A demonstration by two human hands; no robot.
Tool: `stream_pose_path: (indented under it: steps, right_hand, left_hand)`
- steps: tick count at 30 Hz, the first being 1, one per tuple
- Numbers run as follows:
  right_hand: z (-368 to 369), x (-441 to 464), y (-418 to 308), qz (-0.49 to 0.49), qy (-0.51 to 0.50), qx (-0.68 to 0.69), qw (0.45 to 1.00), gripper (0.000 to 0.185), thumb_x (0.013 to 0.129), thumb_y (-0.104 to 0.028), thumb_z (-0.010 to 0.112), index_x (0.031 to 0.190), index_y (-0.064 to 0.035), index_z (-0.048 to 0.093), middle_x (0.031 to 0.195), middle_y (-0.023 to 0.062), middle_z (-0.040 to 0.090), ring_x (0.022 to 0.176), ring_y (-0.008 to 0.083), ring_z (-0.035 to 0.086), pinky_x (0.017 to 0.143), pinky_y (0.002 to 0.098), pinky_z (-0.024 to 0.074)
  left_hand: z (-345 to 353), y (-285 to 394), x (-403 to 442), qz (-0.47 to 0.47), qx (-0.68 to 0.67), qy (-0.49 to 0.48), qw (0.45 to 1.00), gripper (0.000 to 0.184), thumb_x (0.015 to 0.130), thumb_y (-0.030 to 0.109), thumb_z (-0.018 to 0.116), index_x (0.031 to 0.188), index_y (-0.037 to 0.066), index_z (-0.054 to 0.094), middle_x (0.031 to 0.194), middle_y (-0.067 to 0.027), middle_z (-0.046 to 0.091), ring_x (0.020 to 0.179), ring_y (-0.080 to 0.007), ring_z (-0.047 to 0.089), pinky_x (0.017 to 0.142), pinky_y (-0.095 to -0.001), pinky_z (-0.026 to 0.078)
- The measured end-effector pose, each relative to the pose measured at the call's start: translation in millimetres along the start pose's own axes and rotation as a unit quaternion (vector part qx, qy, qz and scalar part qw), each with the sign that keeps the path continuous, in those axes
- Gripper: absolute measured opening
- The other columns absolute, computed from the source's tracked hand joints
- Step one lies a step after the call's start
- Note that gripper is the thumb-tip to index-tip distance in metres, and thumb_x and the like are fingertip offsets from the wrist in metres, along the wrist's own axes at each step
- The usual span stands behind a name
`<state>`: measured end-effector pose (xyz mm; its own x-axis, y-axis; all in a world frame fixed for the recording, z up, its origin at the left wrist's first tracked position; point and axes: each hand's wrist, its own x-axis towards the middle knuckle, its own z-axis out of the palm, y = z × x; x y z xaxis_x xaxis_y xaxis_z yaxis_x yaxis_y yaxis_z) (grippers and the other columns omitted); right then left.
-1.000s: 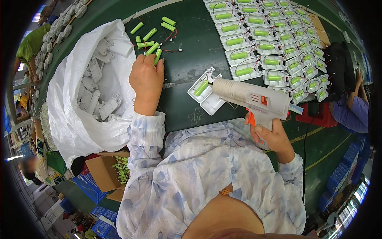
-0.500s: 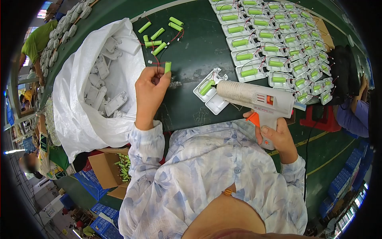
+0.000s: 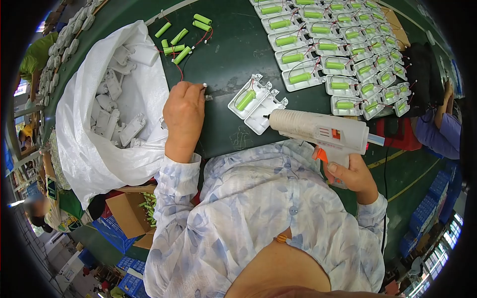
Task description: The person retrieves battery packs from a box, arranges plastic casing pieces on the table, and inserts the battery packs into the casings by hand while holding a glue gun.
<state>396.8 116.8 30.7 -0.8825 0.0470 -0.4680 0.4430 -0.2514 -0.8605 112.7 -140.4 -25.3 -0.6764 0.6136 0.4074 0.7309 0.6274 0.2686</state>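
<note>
My left hand [image 3: 183, 116] is closed near the white bag, its palm turned down. A small white plug [image 3: 204, 85] shows at its fingertips; the green battery seen there earlier is hidden by the hand. My right hand [image 3: 352, 174] grips a white hot glue gun [image 3: 318, 130] by its handle, fingers at the orange trigger [image 3: 322, 155]. The gun's nozzle is at the right edge of an opened white plastic case [image 3: 262, 116]. A green battery [image 3: 246, 100] lies in that case's left half, with a thin wire at its upper end.
Several loose green batteries with red wires [image 3: 179, 36] lie at the table's far left. Rows of white cases with batteries [image 3: 335, 64] fill the right. A white bag [image 3: 74, 144] holds white plastic parts. A cardboard box [image 3: 126, 213] with batteries stands below. Other people are nearby.
My left hand has turned palm down, so the green battery no longer shows and a white plug does. The view has shifted slightly; the glue gun stays beside the opened case.
</note>
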Motion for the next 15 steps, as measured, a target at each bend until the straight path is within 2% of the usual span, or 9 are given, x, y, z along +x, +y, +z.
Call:
stream_pose_path:
  steps: [3,6,9,10,13,14,15]
  right_hand:
    - [5,-1,-10,0.052,-0.012,-0.013,0.998,0.052,0.093,-0.014,0.060,0.139,0.0012,0.040,0.111,0.0092,0.062,0.065,0.0098,0.054,0.058,0.0261,0.0477]
    - [4,0,-5,0.051,-0.029,-0.061,0.996,0.054,0.093,-0.012,0.060,0.141,0.0005,0.037,0.108,0.0082,0.061,0.066,0.0098,0.054,0.057,0.0255,0.0475]
    - [17,1,-10,0.022,0.047,-0.032,0.998,0.040,0.091,-0.023,0.063,0.121,0.0018,0.053,0.088,0.0060,0.060,0.062,0.0086,0.053,0.052,0.0236,0.0412]
    - [15,0,-8,0.020,0.043,-0.030,0.998,0.039,0.091,-0.023,0.063,0.120,0.0016,0.054,0.088,0.0060,0.060,0.062,0.0086,0.053,0.052,0.0236,0.0411]
    - [10,2,-3,0.011,0.035,-0.025,0.999,0.037,0.092,-0.025,0.063,0.117,0.0012,0.056,0.088,0.0062,0.061,0.061,0.0086,0.053,0.052,0.0237,0.0407]
    - [11,1,-2,0.009,0.036,-0.021,0.999,0.037,0.092,-0.025,0.063,0.116,0.0012,0.056,0.089,0.0063,0.061,0.061,0.0086,0.053,0.052,0.0237,0.0405]
    - [11,1,-1,0.007,0.035,-0.017,0.999,0.037,0.092,-0.026,0.063,0.116,0.0012,0.057,0.089,0.0064,0.061,0.061,0.0085,0.053,0.051,0.0237,0.0404]
  left_hand:
    - [-1,-5,1,-0.011,0.002,-0.005,1.000,0.009,0.079,0.005,0.073,0.088,0.003,0.069,0.081,-0.0081,0.062,0.076,-0.0277,0.063,0.067,-0.0385,0.052]
    - [-3,-8,1,-0.024,-0.017,-0.012,1.000,0.007,0.080,0.004,0.073,0.086,0.002,0.069,0.079,-0.0094,0.063,0.073,-0.0288,0.063,0.065,-0.0380,0.052]
    - [-11,0,3,-0.027,-0.117,-0.017,0.993,0.005,0.083,0.004,0.071,0.086,0.000,0.068,0.086,-0.0112,0.065,0.077,-0.0286,0.064,0.067,-0.0361,0.052]
    - [-17,8,3,-0.028,-0.163,-0.019,0.986,0.005,0.084,0.004,0.070,0.087,0.000,0.068,0.090,-0.0119,0.066,0.079,-0.0283,0.065,0.069,-0.0354,0.052]
    - [-28,42,5,0.039,-0.203,-0.005,0.978,0.004,0.082,0.003,0.070,0.086,0.001,0.070,0.109,-0.0132,0.066,0.099,-0.0304,0.062,0.083,-0.0380,0.050]
    - [-27,52,4,0.059,-0.204,-0.012,0.977,0.006,0.077,0.003,0.072,0.083,0.004,0.071,0.127,-0.0138,0.060,0.119,-0.0360,0.053,0.098,-0.0435,0.043]
    - [-22,62,5,0.068,-0.218,-0.010,0.974,0.007,0.075,0.003,0.074,0.082,0.005,0.071,0.130,-0.0146,0.059,0.125,-0.0372,0.050,0.102,-0.0467,0.040]
